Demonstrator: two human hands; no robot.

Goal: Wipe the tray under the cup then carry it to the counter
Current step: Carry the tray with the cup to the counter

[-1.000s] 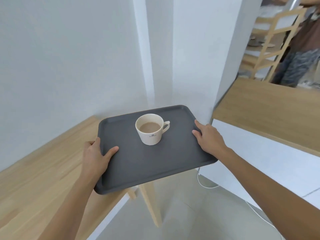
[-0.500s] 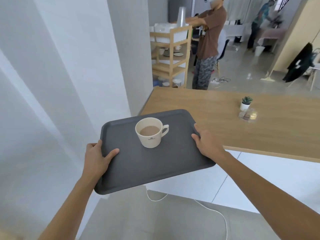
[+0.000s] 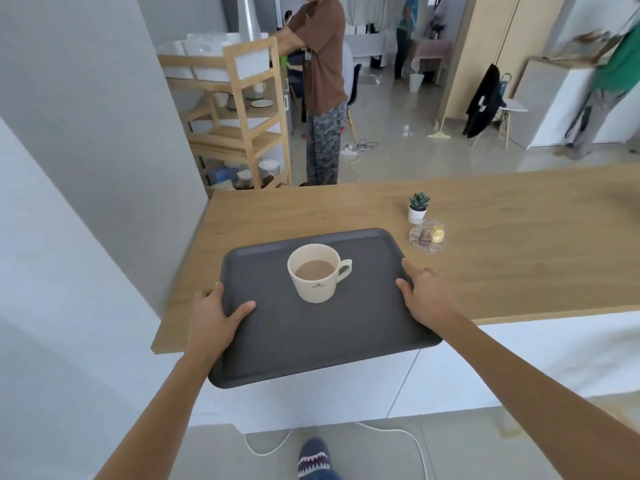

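I hold a dark grey tray (image 3: 311, 344) level in front of me, partly over the near left end of the wooden counter (image 3: 519, 244). A cream cup (image 3: 314, 271) with milky brown drink stands upright on the tray's far half, handle pointing right. My left hand (image 3: 213, 320) grips the tray's left rim, thumb on top. My right hand (image 3: 424, 294) grips the right rim.
On the counter, right of the tray, stand a small potted succulent (image 3: 418, 207) and a clear wrapped packet (image 3: 427, 235). A white wall (image 3: 86, 150) flanks the left. Behind the counter are a wooden shelf unit (image 3: 242, 112) and several people. A white cable (image 3: 398, 438) lies on the floor.
I have turned right from the wooden table and wall corner toward the counter, carrying the tray. The tray now reaches over the counter's near edge. Both hands keep their hold.
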